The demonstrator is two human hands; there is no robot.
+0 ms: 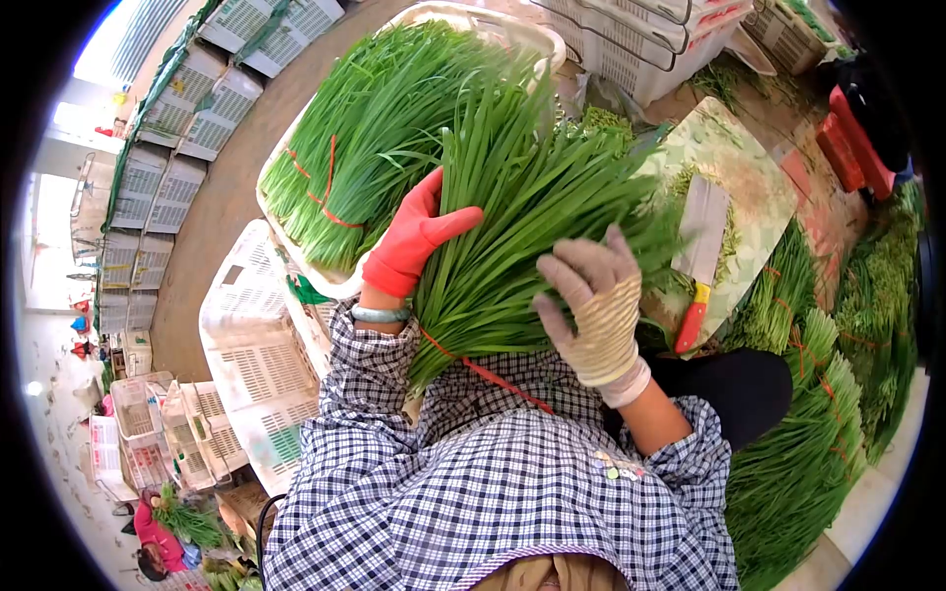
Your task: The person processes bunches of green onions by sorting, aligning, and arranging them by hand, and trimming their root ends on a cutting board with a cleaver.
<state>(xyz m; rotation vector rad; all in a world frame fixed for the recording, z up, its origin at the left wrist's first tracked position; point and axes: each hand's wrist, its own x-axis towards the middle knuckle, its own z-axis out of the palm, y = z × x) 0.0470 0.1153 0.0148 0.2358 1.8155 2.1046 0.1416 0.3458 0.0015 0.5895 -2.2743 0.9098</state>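
A big bunch of long green leaves (522, 217) lies across the lap, with a red tie (503, 382) around its lower end. My left hand (419, 236), in a red glove, is at the bunch's left side, thumb apart over the leaves and the other fingers partly hidden behind them. My right hand (591, 295), in a striped pale glove, is above the right side of the bunch with its fingers spread, holding nothing. A knife (702, 246) with a red handle rests on a green-patterned board (754, 182) to the right.
A white basket (547, 34) holds more tied leaves at the upper left. Empty crates (261, 345) stand at the left, stacked crates (641, 44) at the top. Tied bundles (798, 463) lie at the right. Another person (158, 542) is at the lower left.
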